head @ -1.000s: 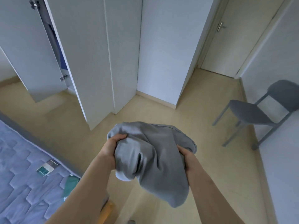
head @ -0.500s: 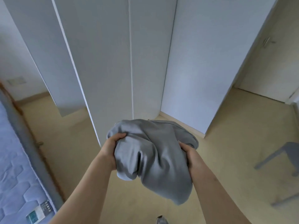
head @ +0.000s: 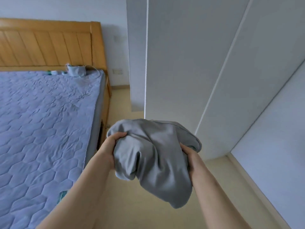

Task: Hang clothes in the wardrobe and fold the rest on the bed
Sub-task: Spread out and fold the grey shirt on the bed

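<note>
Filling the left half of the view, a pale blue quilted mattress (head: 41, 129) lies on a bed with a slatted honey-coloured wooden headboard (head: 46, 45). A small crumpled grey cloth (head: 76, 71) sits at the head end, against the headboard's base. A smooth beige floor (head: 132, 215) runs as a strip between the mattress's right edge and a tall white panelled wardrobe (head: 181, 63), whose nearer doors stand closed edge to edge. A plain white wall (head: 272, 146) angles in on the right and meets the floor at a pale skirting. The strip narrows toward the far wall, where a white wall socket (head: 117, 71) sits low down.

Over this strip, in front of the wardrobe and just beside the mattress edge, a bunched grey soft-fabric garment (head: 153, 156) hangs in the air. The left grip (head: 109, 151) curls its fingers into the garment's upper left folds. The right grip (head: 189, 156) clutches its right side, partly hidden by cloth. The garment's loose end droops between the forearms, above the floor.
</note>
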`<state>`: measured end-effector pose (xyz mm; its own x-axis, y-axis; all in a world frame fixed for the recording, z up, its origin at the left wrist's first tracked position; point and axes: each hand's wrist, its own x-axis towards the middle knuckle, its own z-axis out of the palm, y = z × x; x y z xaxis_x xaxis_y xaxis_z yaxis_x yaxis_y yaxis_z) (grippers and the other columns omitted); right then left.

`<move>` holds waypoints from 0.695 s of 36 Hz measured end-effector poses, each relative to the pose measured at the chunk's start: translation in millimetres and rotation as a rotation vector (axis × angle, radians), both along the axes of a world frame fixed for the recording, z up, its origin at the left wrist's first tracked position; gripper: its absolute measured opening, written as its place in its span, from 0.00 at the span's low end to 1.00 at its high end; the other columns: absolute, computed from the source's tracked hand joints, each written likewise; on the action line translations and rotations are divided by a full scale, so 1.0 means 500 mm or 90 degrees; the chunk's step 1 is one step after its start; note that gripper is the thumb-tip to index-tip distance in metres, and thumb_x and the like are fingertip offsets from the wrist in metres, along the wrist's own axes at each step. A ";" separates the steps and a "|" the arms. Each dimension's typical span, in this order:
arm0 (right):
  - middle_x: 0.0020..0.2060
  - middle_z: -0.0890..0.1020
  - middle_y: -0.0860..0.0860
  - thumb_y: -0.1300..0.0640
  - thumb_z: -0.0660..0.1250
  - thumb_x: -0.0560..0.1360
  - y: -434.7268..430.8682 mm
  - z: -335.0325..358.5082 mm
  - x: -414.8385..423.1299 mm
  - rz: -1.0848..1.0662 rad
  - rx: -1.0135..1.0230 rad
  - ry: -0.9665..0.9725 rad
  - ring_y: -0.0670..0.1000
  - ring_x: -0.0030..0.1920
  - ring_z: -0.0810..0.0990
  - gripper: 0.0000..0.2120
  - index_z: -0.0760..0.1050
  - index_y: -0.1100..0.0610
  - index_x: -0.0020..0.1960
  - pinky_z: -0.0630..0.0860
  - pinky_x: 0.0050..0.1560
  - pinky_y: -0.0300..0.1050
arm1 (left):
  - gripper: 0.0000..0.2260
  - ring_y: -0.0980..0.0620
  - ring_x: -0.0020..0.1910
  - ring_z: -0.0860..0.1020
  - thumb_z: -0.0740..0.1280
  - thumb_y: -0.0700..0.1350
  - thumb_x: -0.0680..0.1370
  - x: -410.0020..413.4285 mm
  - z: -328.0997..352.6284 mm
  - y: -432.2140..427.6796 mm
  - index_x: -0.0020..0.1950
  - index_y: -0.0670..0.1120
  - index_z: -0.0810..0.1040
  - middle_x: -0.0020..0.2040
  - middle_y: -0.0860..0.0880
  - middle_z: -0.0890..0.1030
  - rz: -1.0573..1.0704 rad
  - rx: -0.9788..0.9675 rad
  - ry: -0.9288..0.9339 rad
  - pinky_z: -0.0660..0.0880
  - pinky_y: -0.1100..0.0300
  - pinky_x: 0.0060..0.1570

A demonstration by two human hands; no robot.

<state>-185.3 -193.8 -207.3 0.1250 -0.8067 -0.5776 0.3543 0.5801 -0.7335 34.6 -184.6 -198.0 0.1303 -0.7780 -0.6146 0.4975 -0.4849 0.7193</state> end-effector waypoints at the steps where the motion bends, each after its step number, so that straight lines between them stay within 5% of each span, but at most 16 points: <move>1: 0.34 0.85 0.56 0.53 0.66 0.75 -0.026 0.001 0.025 0.027 0.002 -0.002 0.54 0.31 0.84 0.11 0.81 0.60 0.46 0.75 0.36 0.45 | 0.13 0.40 0.47 0.79 0.67 0.46 0.73 0.025 -0.002 -0.012 0.55 0.42 0.76 0.45 0.38 0.82 0.026 -0.002 0.000 0.73 0.46 0.48; 8: 0.38 0.85 0.56 0.51 0.67 0.74 -0.200 0.000 0.221 0.148 0.001 0.011 0.55 0.38 0.83 0.13 0.82 0.60 0.49 0.76 0.37 0.45 | 0.15 0.41 0.44 0.79 0.67 0.46 0.74 0.203 -0.017 -0.119 0.58 0.41 0.76 0.42 0.39 0.82 0.150 -0.022 0.043 0.74 0.48 0.46; 13: 0.30 0.84 0.55 0.53 0.65 0.76 -0.342 0.024 0.381 0.185 -0.001 -0.005 0.52 0.27 0.82 0.11 0.80 0.60 0.42 0.76 0.26 0.38 | 0.10 0.42 0.40 0.78 0.66 0.45 0.74 0.348 0.004 -0.233 0.50 0.41 0.77 0.35 0.41 0.83 0.184 -0.035 0.051 0.73 0.51 0.42; 17: 0.30 0.84 0.54 0.54 0.65 0.76 -0.460 0.058 0.512 0.211 -0.019 -0.005 0.51 0.27 0.82 0.10 0.80 0.60 0.45 0.75 0.31 0.40 | 0.09 0.42 0.39 0.78 0.65 0.45 0.74 0.469 0.042 -0.331 0.47 0.40 0.77 0.32 0.41 0.82 0.196 -0.041 0.046 0.73 0.51 0.40; 20: 0.31 0.84 0.54 0.54 0.65 0.76 -0.544 0.078 0.595 0.212 -0.029 -0.025 0.51 0.28 0.83 0.10 0.80 0.60 0.45 0.76 0.25 0.37 | 0.09 0.42 0.38 0.78 0.65 0.45 0.74 0.555 0.069 -0.414 0.47 0.40 0.77 0.32 0.42 0.82 0.203 -0.061 0.024 0.73 0.51 0.41; 25: 0.32 0.84 0.55 0.54 0.67 0.74 -0.679 0.087 0.690 0.200 -0.038 -0.039 0.52 0.29 0.83 0.09 0.80 0.60 0.46 0.76 0.30 0.40 | 0.10 0.41 0.39 0.78 0.67 0.45 0.73 0.648 0.095 -0.541 0.50 0.40 0.77 0.37 0.41 0.82 0.204 -0.062 0.009 0.74 0.50 0.41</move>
<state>159.5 -533.2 -163.7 0.4064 -0.7553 -0.5141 0.2084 0.6245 -0.7527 358.7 -455.0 -150.4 0.3697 -0.7541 -0.5428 0.6233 -0.2320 0.7468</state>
